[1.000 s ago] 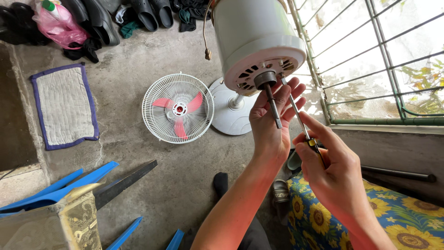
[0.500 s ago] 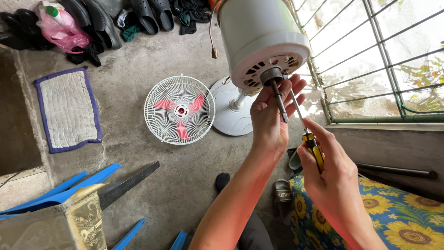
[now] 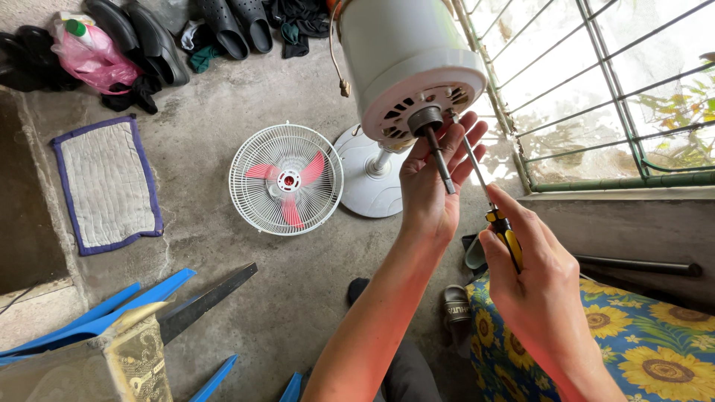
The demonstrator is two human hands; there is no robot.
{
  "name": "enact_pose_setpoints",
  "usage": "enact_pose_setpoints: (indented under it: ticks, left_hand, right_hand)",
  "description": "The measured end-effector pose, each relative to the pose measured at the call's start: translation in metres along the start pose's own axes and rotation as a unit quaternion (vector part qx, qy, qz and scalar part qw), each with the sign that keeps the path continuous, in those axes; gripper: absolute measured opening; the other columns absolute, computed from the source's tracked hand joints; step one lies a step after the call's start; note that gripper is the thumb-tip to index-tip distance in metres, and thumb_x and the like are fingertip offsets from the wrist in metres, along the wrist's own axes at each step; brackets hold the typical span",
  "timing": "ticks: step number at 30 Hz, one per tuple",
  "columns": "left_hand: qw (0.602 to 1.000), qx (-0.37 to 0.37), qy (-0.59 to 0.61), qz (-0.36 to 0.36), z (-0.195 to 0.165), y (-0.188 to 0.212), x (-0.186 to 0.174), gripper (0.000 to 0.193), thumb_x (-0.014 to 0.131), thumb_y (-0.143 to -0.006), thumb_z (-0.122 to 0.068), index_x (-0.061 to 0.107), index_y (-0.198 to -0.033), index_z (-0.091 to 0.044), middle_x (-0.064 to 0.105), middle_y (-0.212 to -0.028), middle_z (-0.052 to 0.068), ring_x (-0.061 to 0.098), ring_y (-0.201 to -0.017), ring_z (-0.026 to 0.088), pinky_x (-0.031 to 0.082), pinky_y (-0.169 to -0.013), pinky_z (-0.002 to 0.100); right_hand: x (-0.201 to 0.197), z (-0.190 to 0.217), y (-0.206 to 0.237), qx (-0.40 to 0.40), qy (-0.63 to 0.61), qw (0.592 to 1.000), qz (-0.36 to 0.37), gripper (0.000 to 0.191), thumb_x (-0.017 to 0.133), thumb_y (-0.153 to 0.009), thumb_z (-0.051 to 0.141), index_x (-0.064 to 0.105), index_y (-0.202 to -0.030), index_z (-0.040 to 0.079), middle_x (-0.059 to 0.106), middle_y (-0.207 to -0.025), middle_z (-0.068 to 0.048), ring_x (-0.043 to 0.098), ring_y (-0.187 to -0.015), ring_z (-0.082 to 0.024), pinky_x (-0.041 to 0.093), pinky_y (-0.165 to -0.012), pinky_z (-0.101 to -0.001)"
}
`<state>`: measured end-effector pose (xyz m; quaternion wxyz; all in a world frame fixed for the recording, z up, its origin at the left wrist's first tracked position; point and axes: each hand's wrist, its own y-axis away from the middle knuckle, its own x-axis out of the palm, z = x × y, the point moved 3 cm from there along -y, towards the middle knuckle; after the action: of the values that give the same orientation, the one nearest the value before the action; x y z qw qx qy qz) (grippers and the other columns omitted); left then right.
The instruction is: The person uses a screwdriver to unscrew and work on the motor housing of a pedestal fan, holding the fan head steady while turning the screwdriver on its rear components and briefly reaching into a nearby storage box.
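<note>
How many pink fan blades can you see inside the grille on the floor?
3, all inside the white round grille lying on the concrete: one pointing left, one up-right, one downward. None looks hidden.
</note>
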<state>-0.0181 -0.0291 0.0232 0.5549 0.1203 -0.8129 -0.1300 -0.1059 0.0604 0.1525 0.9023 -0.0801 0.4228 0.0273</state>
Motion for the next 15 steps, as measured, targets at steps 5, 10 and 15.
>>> enact_pose_setpoints:
  ticks: [5,10,15]
  left_hand:
    - [1.000,0.012,-0.015,-0.012,-0.0047,0.0036,-0.0043,0.028,0.067,-0.099,-0.008,0.061,-0.125,-0.002,0.071,-0.125,0.016,0.069,-0.117,0.030,0.061,-0.095,0.038]
    - [0.999,0.028,-0.027,-0.010,-0.0092,0.0059,-0.0052,0.028,0.067,-0.099,-0.008,0.061,-0.126,-0.003,0.071,-0.125,0.016,0.070,-0.117,0.029,0.062,-0.094,0.037]
    - [0.999,0.024,-0.028,-0.008,-0.0069,0.0058,-0.0040,0.028,0.067,-0.099,-0.009,0.061,-0.126,-0.003,0.071,-0.125,0.015,0.070,-0.116,0.029,0.062,-0.092,0.037]
  right_hand:
    - [0.0000,0.0010,0.0003,0.022,0.017,0.999,0.016,0.047,0.064,-0.094,0.003,0.060,-0.140,0.008,0.063,-0.090,-0.017,0.060,-0.070,-0.031,0.051,-0.069,-0.0385]
    - [0.0014,0.0052,-0.0002,0.010,0.032,0.999,0.020,0.047,0.064,-0.094,0.003,0.060,-0.141,0.008,0.060,-0.088,-0.017,0.058,-0.069,-0.033,0.050,-0.067,-0.0398]
    - [-0.0003,0.0079,0.0002,0.005,0.024,1.000,0.013,0.047,0.064,-0.094,0.003,0.059,-0.141,0.008,0.062,-0.090,-0.017,0.058,-0.069,-0.031,0.051,-0.068,-0.0382]
